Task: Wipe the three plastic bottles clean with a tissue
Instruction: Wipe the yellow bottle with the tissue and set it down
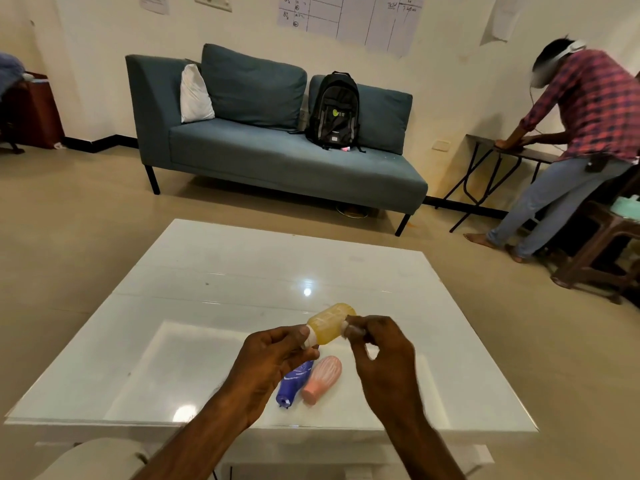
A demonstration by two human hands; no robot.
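Observation:
My left hand (273, 355) holds a yellow plastic bottle (330, 322) by its white cap end, lifted above the white table (242, 271) and tilted up to the right. My right hand (377, 351) pinches a small white tissue (351, 329) against the bottle's right side. Below the hands, a blue bottle (294, 384) and a pink ribbed bottle (322, 377) lie side by side on the table, necks pointing toward me. My left hand hides part of the blue bottle.
A teal sofa (277, 150) with a black backpack (334, 110) stands beyond the table. A person in a plaid shirt (588, 133) leans over a small dark side table at the right. A brown stool (595, 251) is at the right edge.

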